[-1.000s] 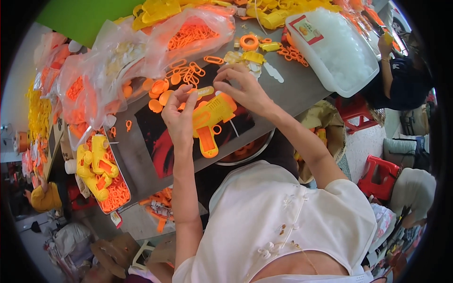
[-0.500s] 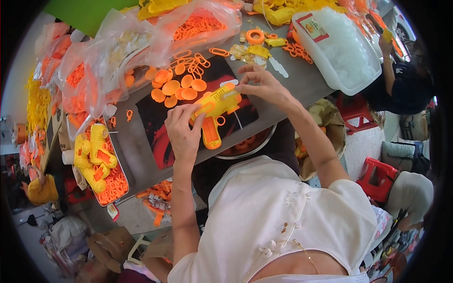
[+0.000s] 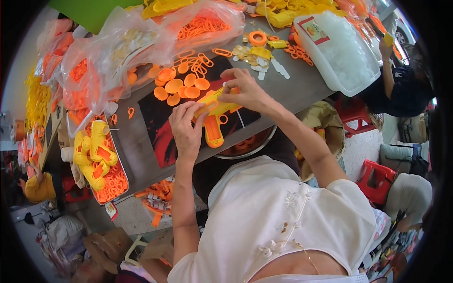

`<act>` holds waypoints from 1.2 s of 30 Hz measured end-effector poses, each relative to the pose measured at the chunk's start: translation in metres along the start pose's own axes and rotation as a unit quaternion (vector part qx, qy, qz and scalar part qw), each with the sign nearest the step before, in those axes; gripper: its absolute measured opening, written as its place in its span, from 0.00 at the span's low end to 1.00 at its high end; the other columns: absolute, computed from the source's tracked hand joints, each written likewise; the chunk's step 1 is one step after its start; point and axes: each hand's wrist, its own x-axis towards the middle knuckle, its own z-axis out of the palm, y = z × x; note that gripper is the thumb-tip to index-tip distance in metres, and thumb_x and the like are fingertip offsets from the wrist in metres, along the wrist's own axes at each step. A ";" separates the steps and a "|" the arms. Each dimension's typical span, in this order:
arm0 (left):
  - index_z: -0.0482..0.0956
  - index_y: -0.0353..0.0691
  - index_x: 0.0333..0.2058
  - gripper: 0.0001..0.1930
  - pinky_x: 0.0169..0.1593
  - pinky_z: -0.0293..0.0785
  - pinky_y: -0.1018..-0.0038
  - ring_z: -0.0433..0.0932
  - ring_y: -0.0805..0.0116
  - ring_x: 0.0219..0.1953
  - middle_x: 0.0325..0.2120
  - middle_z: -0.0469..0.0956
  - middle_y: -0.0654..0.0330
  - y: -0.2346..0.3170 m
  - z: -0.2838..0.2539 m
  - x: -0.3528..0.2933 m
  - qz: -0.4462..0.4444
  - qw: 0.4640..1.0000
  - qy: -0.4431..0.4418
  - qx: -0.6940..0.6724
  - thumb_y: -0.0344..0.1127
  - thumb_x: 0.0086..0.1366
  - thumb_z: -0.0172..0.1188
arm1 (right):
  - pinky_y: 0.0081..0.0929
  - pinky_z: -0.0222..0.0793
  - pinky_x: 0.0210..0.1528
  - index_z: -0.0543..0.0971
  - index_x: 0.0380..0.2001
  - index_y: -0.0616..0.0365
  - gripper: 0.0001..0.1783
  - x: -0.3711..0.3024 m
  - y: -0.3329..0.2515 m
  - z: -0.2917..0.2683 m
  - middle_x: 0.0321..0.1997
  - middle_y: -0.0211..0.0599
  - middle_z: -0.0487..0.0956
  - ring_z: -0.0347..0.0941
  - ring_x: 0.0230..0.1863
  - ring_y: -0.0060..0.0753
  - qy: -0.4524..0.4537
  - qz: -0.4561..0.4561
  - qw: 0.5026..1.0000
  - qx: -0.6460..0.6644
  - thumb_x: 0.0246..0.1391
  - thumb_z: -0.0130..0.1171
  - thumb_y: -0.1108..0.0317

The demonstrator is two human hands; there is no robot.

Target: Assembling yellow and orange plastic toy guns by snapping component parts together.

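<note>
A yellow toy gun (image 3: 216, 128) with orange parts lies tilted over the dark mat (image 3: 163, 134), grip toward me. My left hand (image 3: 185, 129) is closed on its rear end, thumb and fingers around the orange part. Over the front of the barrel, my right hand (image 3: 246, 93) has its fingers pinched together against the top; whatever they hold is hidden. Just beyond the gun sits a pile of orange cup-shaped pieces (image 3: 174, 86), with orange oval links (image 3: 200, 62) behind it.
On the left, a tray (image 3: 123, 191) holds yellow gun shells (image 3: 94, 155) over small orange rings. Plastic bags (image 3: 115, 56) of parts line the far side. A white tub (image 3: 349, 87) stands at the right. Below the table edge is a metal basin (image 3: 264, 147); other people are nearby.
My right hand has moved left and down onto the front of the toy gun, its fingers closing. My left hand keeps its hold.
</note>
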 end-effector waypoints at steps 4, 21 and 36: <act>0.82 0.39 0.37 0.11 0.47 0.66 0.71 0.74 0.66 0.42 0.38 0.77 0.63 0.002 -0.001 0.000 -0.008 1.000 -0.002 -0.009 0.31 0.54 0.68 | 0.37 0.55 0.62 0.81 0.23 0.58 0.14 0.004 -0.009 0.001 0.57 0.40 0.69 0.59 0.60 0.44 -0.008 -0.008 0.999 -0.038 0.44 0.68 0.58; 0.82 0.38 0.43 0.14 0.56 0.67 0.71 0.71 0.63 0.51 0.45 0.74 0.59 -0.003 0.004 -0.011 -0.168 0.956 -0.021 -0.240 0.27 0.56 0.66 | 0.44 0.55 0.63 0.79 0.45 0.55 0.17 -0.020 -0.026 0.013 0.60 0.41 0.68 0.61 0.62 0.46 -0.011 -0.306 0.936 -0.173 0.50 0.61 0.72; 0.82 0.38 0.43 0.13 0.56 0.66 0.70 0.71 0.63 0.51 0.45 0.73 0.58 0.000 0.003 -0.015 -0.200 0.946 -0.024 -0.255 0.26 0.57 0.66 | 0.37 0.66 0.55 0.76 0.51 0.61 0.29 0.030 -0.020 -0.007 0.48 0.49 0.77 0.70 0.53 0.47 -0.222 0.050 0.972 -0.054 0.53 0.61 0.49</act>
